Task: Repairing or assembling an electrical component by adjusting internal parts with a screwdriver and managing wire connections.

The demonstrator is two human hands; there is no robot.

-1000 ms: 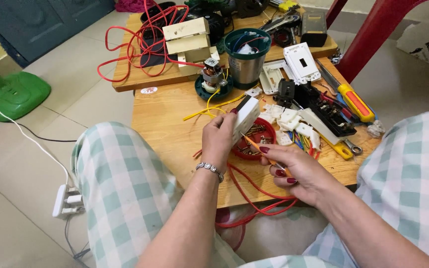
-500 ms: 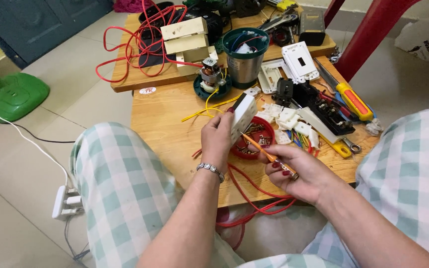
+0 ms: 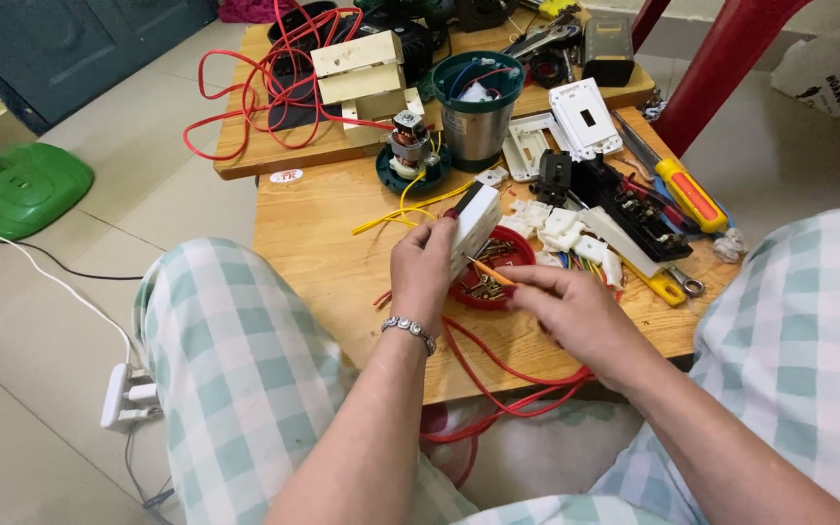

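Observation:
My left hand grips a white rectangular socket block, held upright over the low wooden table. My right hand pinches a thin orange-handled screwdriver whose tip points at the side of the block. Just behind both hands sits a small red dish with brass screws in it. A red wire runs under my hands and off the table's front edge. A silver bracelet circles my left wrist.
White switch parts, a black terminal strip, a big yellow-red screwdriver, a metal cup, a small motor and red cable coils crowd the table. A white power strip lies on the floor at left.
My right hand has risen from the table edge toward the socket block, bringing the screwdriver tip up against it. My left hand holds the block nearly still.

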